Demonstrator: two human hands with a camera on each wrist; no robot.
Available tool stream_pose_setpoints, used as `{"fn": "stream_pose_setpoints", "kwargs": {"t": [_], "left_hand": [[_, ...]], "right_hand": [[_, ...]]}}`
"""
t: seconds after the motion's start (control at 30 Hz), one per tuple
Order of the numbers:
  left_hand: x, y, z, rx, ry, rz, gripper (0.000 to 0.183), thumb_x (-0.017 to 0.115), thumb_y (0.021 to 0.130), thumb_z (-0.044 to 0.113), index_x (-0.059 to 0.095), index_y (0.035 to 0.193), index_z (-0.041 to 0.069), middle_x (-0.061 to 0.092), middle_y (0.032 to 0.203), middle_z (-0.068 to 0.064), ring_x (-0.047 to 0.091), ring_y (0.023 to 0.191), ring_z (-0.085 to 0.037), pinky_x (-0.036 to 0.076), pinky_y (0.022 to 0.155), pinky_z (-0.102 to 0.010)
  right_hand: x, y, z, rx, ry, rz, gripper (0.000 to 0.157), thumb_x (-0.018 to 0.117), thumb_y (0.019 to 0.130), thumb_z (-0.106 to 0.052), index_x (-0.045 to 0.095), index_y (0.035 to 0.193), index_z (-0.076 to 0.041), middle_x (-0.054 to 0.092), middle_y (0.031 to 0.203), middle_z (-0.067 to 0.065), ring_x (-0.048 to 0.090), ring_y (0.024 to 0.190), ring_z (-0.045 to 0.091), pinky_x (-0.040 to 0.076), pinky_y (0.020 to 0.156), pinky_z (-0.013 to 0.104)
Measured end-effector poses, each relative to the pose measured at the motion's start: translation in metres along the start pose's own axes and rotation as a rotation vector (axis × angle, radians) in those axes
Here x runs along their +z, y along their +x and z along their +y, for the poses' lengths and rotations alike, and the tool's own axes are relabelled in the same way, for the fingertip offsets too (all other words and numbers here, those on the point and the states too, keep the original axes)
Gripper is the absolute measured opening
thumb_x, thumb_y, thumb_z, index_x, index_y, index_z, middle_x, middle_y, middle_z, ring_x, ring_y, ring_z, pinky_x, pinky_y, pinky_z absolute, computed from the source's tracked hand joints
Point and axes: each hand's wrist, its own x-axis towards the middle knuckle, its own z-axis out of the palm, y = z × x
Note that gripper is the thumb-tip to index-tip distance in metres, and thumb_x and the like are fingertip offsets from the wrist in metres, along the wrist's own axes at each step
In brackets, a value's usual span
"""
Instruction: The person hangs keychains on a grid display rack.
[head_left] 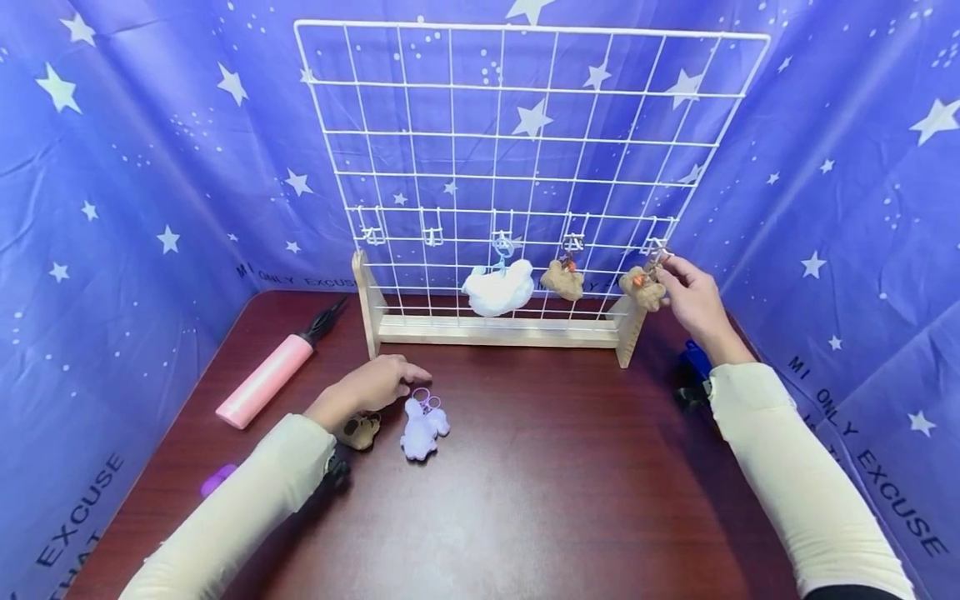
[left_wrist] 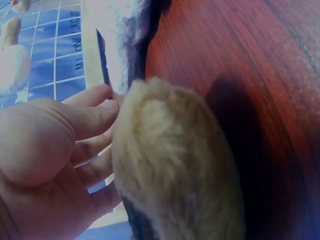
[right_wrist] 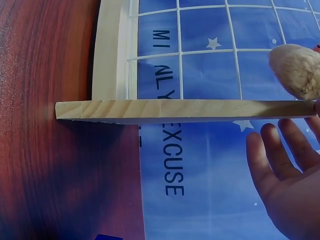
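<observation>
My right hand (head_left: 693, 296) pinches the metal clasp of a brown plush keychain (head_left: 642, 290) with an orange detail, right at the rightmost grid hook (head_left: 656, 242). In the right wrist view its other fingers (right_wrist: 287, 150) spread below the plush. My left hand (head_left: 375, 387) is low over the table, index finger extended, fingertips close by the rings of a lilac plush keychain (head_left: 420, 432). Under the left wrist lies another brown plush keychain (head_left: 362, 431), which fills the middle of the left wrist view and partly covers the fingertips there.
A white wire grid (head_left: 491, 158) stands in a wooden base (head_left: 495, 332). A white plush keychain (head_left: 498, 288) and a brown one (head_left: 562, 281) hang from hooks. On the left lies a pink pump (head_left: 268, 379) beside a purple object (head_left: 217, 479); a blue object (head_left: 696, 358) is at right.
</observation>
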Motion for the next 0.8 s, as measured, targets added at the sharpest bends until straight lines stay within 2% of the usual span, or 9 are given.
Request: {"fn": "stream_pose_setpoints", "kwargs": {"t": [0.2,0.47,0.53,0.6,0.67,0.73,0.8], "left_hand": [[0.002,0.005,0.004,0.035,0.015,-0.013,0.037,0.071,0.086,-0.002,0.078,0.117,0.016,0.072,0.097,-0.005,0.064,0.09,-0.017,0.053,0.08,-0.029],[0.007,0.005,0.005,0.048,0.038,0.014,0.032,0.076,0.082,0.001,0.08,0.11,0.016,0.07,0.091,-0.004,0.063,0.085,-0.017,0.053,0.078,-0.03],[0.008,0.006,0.004,0.05,0.037,0.022,0.03,0.077,0.082,0.001,0.08,0.108,0.016,0.069,0.09,-0.004,0.062,0.085,-0.016,0.052,0.077,-0.029],[0.009,0.006,0.003,0.05,0.037,0.027,0.029,0.077,0.081,0.001,0.079,0.107,0.016,0.068,0.09,-0.003,0.063,0.085,-0.016,0.052,0.077,-0.029],[0.01,0.006,0.003,0.048,0.04,0.029,0.028,0.077,0.081,0.001,0.078,0.105,0.016,0.068,0.09,-0.003,0.064,0.085,-0.017,0.053,0.078,-0.03],[0.01,0.006,0.003,0.037,0.032,0.027,0.027,0.078,0.081,0.002,0.077,0.104,0.016,0.068,0.091,-0.003,0.065,0.086,-0.018,0.054,0.08,-0.031],[0.011,0.006,0.003,0.031,0.03,0.028,0.026,0.078,0.081,0.002,0.075,0.102,0.016,0.068,0.09,-0.003,0.066,0.087,-0.018,0.054,0.08,-0.032]], "right_hand": [[-0.001,-0.002,0.001,0.0,-0.024,-0.006,0.047,0.051,0.106,-0.029,0.053,0.143,0.001,0.055,0.097,-0.028,0.053,0.083,-0.006,0.051,0.065,0.012],[-0.001,-0.002,0.006,-0.013,0.016,-0.061,0.048,0.048,0.108,-0.028,0.047,0.147,0.0,0.054,0.1,-0.032,0.056,0.08,-0.009,0.053,0.063,0.014],[-0.001,-0.002,0.006,-0.01,0.009,-0.073,0.048,0.047,0.109,-0.028,0.045,0.149,-0.002,0.054,0.101,-0.029,0.057,0.079,-0.009,0.054,0.063,0.014],[-0.001,-0.002,0.006,-0.009,-0.008,-0.082,0.048,0.046,0.109,-0.028,0.044,0.151,-0.004,0.057,0.106,-0.02,0.057,0.076,-0.009,0.055,0.063,0.016],[-0.001,-0.001,0.006,-0.011,-0.019,-0.096,0.048,0.044,0.109,-0.027,0.042,0.152,-0.006,0.061,0.115,-0.003,0.058,0.074,-0.008,0.056,0.063,0.017],[-0.001,-0.001,0.007,-0.013,-0.024,-0.107,0.048,0.043,0.11,-0.026,0.04,0.153,-0.006,0.06,0.126,0.015,0.059,0.072,-0.008,0.057,0.063,0.018],[-0.001,-0.001,0.008,-0.017,-0.019,-0.118,0.049,0.041,0.11,-0.026,0.039,0.154,-0.005,0.055,0.133,0.026,0.06,0.071,-0.007,0.057,0.063,0.02]]}}
